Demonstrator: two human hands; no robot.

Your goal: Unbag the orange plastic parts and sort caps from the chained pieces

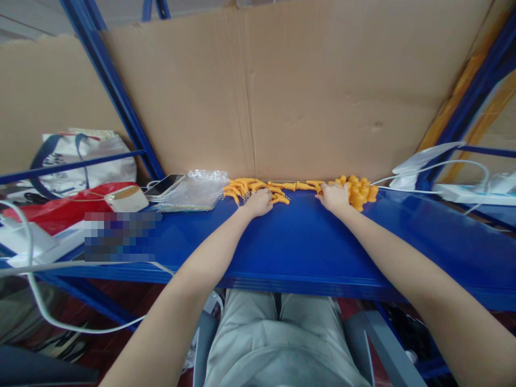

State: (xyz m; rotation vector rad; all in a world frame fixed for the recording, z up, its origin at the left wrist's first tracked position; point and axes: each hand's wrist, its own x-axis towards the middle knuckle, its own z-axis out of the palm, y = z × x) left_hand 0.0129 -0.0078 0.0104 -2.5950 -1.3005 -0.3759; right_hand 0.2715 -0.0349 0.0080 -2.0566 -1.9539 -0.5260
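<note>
Both my arms reach forward over the blue shelf (306, 247) to its far edge. My left hand (260, 202) is closed, knuckles up, among a row of small orange plastic pieces (242, 188) with short metal chains; what its fingers hold is hidden. My right hand (334, 196) rests with its fingers curled against a heap of orange pieces (360, 191) on the right. More orange pieces (298, 186) lie in a line between the two hands.
A cardboard sheet (306, 91) backs the shelf. At left lie a clear plastic bag (195, 191), a phone (165, 184), a white-and-gold case (126, 199), a red item, a tote bag and white cables. A white power strip (467, 191) with cables sits right.
</note>
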